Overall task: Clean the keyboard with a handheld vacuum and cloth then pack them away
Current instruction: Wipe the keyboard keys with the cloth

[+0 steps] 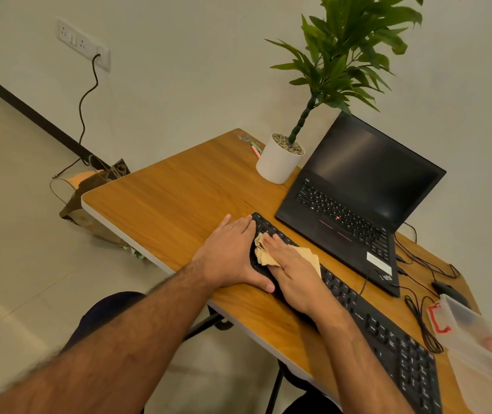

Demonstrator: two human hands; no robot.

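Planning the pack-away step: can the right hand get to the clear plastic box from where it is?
Probably yes. The right hand presses the cloth on the keyboard; the box sits on its side, only keyboard and cables between.

A wooden table [161, 192] carries a black keyboard [388, 333] along its near edge, an open laptop [355, 204] behind it, a white potted plant [279, 161] at the far corner, pens [256, 149], a mouse [447, 289] and a clear plastic box [477, 339].
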